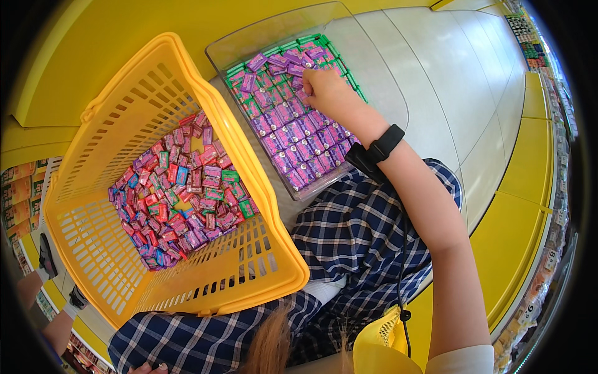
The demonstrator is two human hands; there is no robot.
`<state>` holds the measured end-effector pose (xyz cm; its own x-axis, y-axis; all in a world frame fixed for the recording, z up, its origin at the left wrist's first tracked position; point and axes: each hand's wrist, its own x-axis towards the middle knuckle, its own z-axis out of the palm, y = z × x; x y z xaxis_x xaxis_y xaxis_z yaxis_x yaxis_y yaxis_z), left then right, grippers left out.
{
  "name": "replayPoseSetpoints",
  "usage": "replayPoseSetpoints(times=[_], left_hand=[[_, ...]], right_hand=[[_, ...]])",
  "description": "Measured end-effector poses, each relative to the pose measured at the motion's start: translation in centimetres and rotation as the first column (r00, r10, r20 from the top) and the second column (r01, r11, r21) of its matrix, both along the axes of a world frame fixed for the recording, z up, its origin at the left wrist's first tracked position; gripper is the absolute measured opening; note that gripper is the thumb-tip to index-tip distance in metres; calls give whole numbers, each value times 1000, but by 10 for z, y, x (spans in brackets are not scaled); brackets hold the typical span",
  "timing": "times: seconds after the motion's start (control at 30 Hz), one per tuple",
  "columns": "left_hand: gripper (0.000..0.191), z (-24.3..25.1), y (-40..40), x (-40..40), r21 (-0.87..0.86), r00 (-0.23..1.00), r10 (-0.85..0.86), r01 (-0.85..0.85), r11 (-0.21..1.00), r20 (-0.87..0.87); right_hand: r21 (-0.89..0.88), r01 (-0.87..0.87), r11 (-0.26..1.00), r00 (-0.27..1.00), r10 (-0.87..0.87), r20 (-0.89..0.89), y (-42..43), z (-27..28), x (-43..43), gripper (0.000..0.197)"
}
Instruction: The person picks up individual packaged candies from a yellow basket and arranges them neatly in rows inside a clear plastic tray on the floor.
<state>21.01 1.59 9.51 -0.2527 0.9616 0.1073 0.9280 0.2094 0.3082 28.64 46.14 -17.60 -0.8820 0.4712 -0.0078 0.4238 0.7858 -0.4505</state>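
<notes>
My right hand point(329, 91) reaches into a clear plastic bin point(303, 192), fingers curled down at the packed candies. What lies under its fingertips is hidden. Small purple-wrapped candies point(306, 147) stand in neat rows across the near part of the bin. Green-wrapped ones point(275, 93) line the far part, with several loose purple candies point(279, 60) scattered on top. Of my left hand point(148, 368), only fingertips show at the bottom edge, by plaid cloth over my leg. Left of the bin, a yellow plastic basket point(98, 266) holds a jumbled heap of mixed wrapped candies point(187, 196).
A yellow panel point(60, 79) stands behind the basket. Grey floor tiles point(434, 84) extend to the right, bordered by yellow shelf bases point(509, 224) and stocked shelves. Another person's legs and dark shoes point(46, 255) are at far left. A black cord point(402, 271) hangs from my wrist strap.
</notes>
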Motion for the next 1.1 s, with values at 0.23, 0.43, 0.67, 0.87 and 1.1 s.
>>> replayPoseSetpoints(times=[0.23,0.43,0.67,0.87,1.1], left_hand=[[23,-1,0,0,12,1000,-1,1,1000,-8],[22,-1,1,1,-1,1000,12,-12,1000,-14],[22,-1,-2,1,14,1000,15,-15,1000,-22],[22,-1,-2,1,5,1000,14,-14,1000,-17],[22,-2,-2,2,19,1000,24,-24,1000,-15]], right_hand=[[4,12,1000,1000,-12,15,3,-1,1,18],[-136,-28,990,999,31,26,14,-7,3,10],[129,192,973,981,-191,-19,47,17,19,13],[118,140,983,987,-148,60,45,-1,28,26],[55,133,990,984,-139,112,35,8,19,25]])
